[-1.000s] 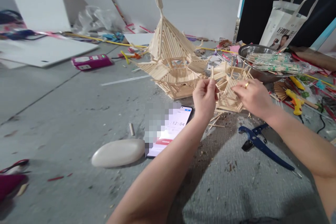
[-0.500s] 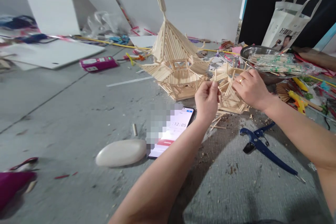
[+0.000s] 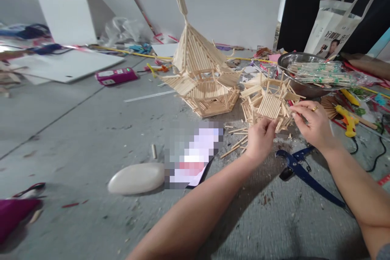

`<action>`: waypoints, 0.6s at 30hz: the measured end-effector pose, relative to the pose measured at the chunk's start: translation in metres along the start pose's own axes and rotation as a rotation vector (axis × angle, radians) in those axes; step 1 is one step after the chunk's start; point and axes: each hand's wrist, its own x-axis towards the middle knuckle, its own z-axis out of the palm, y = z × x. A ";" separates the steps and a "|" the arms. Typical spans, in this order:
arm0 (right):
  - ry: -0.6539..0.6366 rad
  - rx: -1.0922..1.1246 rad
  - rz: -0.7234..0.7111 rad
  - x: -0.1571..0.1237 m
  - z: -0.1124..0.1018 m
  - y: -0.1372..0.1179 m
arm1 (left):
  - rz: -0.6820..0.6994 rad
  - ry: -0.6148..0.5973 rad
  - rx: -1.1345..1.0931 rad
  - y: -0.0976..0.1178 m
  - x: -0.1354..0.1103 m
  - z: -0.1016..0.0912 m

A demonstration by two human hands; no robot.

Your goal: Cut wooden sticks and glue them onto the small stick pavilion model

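Observation:
A small wooden-stick pavilion model [image 3: 270,105] stands on the floor with short posts rising from its top. My left hand [image 3: 262,138] is at its front lower edge, thumb and fingers pinched together; whatever they grip is hidden. At the model's right front corner is my right hand [image 3: 315,126], ring on one finger, thumb and forefinger closed on something too small to name. Beside this model stands a larger stick pavilion [image 3: 210,85] with a pointed roof and finial. Loose wooden sticks [image 3: 236,144] lie left of my left hand.
A phone [image 3: 195,158] and a smooth white oval object [image 3: 137,178] lie to the left. Blue cutters [image 3: 310,174] rest below my right hand, with a yellow glue gun [image 3: 347,120] farther right. Behind, a metal bowl [image 3: 283,61] holds bagged sticks.
Both hands have moved down and right, from the small model's upper part to its front edge and right corner. The upright stick formerly in my left fingers no longer shows there.

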 end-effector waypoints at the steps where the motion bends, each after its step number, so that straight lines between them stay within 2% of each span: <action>1: -0.009 -0.014 -0.021 0.000 0.003 0.001 | -0.011 -0.005 0.003 0.000 0.001 0.000; 6: -0.090 -0.051 -0.087 -0.002 0.010 -0.001 | -0.078 0.001 -0.032 -0.001 0.004 0.003; 10: -0.156 -0.119 -0.134 -0.003 0.017 -0.005 | -0.169 -0.012 -0.153 -0.007 0.006 0.009; 18: -0.124 -0.211 -0.149 -0.004 0.029 -0.009 | -0.261 -0.007 -0.371 -0.011 0.011 0.016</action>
